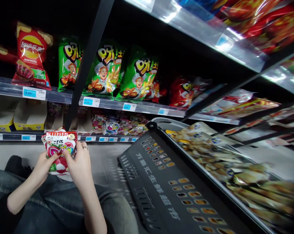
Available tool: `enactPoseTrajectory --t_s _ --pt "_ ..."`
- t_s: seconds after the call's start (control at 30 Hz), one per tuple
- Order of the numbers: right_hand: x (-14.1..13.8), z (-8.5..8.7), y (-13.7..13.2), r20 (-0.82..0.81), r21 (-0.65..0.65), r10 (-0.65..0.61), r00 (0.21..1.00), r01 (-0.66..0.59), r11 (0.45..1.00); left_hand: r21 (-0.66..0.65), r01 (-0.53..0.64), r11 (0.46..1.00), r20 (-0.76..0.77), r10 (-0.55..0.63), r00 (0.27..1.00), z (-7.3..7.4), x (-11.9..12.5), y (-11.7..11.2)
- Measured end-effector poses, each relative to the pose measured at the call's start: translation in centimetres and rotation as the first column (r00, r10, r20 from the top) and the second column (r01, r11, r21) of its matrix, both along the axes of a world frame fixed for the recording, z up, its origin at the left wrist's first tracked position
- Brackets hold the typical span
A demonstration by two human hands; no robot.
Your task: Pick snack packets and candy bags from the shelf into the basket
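Observation:
Between my two hands is a small red and white candy bag [60,162], printed with colourful lettering and pinkish-red fruit. My left hand [42,165] grips its left side, thumb across the front. On the right side my right hand [78,162] pinches it, with a ring on one finger. The fingers behind the bag are hidden. Just beyond the bag runs the bottom shelf [5,136], which holds open cardboard display boxes [30,117] and more small candy bags [112,125].
To my right stands a large dark grey basket [147,182] filled with brownish packets [249,174]. On the shelf above are a red Lay's bag [32,55] and several green snack bags [138,79]. A dark metal upright [88,48] crosses the shelf front.

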State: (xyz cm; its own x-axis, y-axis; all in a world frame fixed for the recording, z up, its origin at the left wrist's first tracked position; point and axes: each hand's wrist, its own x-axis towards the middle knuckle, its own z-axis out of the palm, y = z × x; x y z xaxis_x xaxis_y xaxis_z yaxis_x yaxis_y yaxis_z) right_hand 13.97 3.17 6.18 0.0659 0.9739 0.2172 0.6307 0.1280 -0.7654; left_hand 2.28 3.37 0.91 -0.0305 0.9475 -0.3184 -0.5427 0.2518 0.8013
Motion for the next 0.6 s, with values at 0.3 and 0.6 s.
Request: enactPoseTrajectory --t_s 0.3,0.6 --pt "2.0 0.1 0.6 -0.376 0.13 0.11 0.92 -0.065 0.989 -0.02 -0.058 0.998 0.298 0.061 0.953 -0.1 -1.0 0.3" --pt "3.6 -1.6 0.8 -0.97 0.182 0.222 0.094 -0.319 0.93 -0.073 -0.021 0.997 0.228 0.037 0.973 1.5 -1.6 0.7"
